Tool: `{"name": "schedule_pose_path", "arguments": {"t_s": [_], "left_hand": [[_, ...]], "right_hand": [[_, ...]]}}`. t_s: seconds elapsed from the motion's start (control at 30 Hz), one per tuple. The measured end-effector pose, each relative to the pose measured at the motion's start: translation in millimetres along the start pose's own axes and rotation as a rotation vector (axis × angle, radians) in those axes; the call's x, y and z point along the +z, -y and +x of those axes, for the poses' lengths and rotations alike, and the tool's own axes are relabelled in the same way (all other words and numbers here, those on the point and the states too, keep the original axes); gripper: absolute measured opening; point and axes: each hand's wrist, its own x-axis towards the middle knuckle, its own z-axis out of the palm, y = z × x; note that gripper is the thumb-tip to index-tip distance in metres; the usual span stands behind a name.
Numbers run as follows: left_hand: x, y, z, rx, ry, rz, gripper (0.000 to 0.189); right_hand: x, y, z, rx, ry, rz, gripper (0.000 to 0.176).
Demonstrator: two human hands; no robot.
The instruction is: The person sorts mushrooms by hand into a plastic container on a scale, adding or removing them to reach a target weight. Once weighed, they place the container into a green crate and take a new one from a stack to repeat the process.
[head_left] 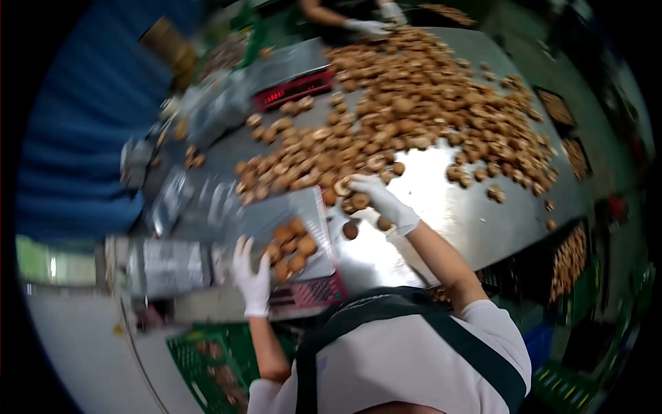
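Observation:
Brown mushrooms with pale undersides, likely shiitake, lie in a large heap on the metal table. In front of me is a red scale with a flat grey pan. Several mushrooms rest together on that pan. My left hand, in a white glove, is beside this group at the pan's left edge, its fingers apart. At the near edge of the heap my right hand, also gloved, has its fingers closed around mushrooms. A couple of loose mushrooms lie just below it.
A second red scale with a lit display stands at the back left. Clear plastic packaging lies left of my scale. Across the metal table, a co-worker's gloved hand is at the heap. Green crates stand below.

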Motion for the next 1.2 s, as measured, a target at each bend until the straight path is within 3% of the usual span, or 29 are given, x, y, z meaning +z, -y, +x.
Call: {"name": "schedule_pose_path", "arguments": {"t_s": [0.03,0.07,0.2,0.33,0.47,0.53,0.6,0.67,0.8,0.9,0.93,1.0,1.07,1.13,1.17,1.2], "left_hand": [[0,3,-1,0.007,-0.009,0.027,0.043],[-1,4,-3,-0.007,-0.028,-0.009,0.041],[-8,6,-12,-0.045,-0.081,0.011,0.041],[-15,20,-21,-0.086,-0.116,-0.013,0.04],[-21,20,-20,-0.088,-0.147,-0.052,0.043],[-21,19,-17,-0.071,-0.149,-0.133,0.048],[-18,14,-10,-0.046,-0.136,-0.159,0.05],[-10,12,-6,-0.002,-0.091,-0.25,0.056],[-1,15,-4,-0.013,-0.153,-0.331,0.045],[5,24,-6,-0.187,-0.293,-0.36,0.035],[5,33,-7,-0.243,-0.315,-0.38,0.033],[0,36,-8,-0.33,-0.347,-0.578,0.03],[-1,37,-10,-0.323,-0.352,-0.604,0.027],[-3,35,-12,-0.331,-0.362,-0.559,0.027],[-5,35,-14,-0.331,-0.362,-0.556,0.027],[-7,33,-16,-0.305,-0.391,-0.487,0.027]], "right_hand": [[13,14,-3,0.123,0.146,0.35,0.026],[31,36,-9,0.287,0.135,0.561,0.025],[71,38,4,0.32,0.324,0.556,0.042],[101,39,14,0.394,0.459,0.539,0.04],[130,44,14,0.369,0.417,0.512,0.035],[144,47,7,0.016,0.406,0.018,0.034],[163,56,-8,-0.166,0.33,-0.411,0.037],[173,43,-11,-0.516,0.362,-0.503,0.041],[176,39,-13,-0.529,0.497,-0.569,0.044],[177,47,-13,-0.344,0.366,-0.452,0.043],[179,52,-10,-0.11,0.317,-0.345,0.042],[185,44,1,-0.45,0.11,-0.273,0.042],[188,36,3,-0.514,0.088,-0.392,0.048],[190,15,0,-0.679,0.345,-0.999,0.057],[190,13,-6,-0.606,0.461,-1.29,0.065],[189,13,-9,-0.609,0.462,-1.289,0.065]]}}
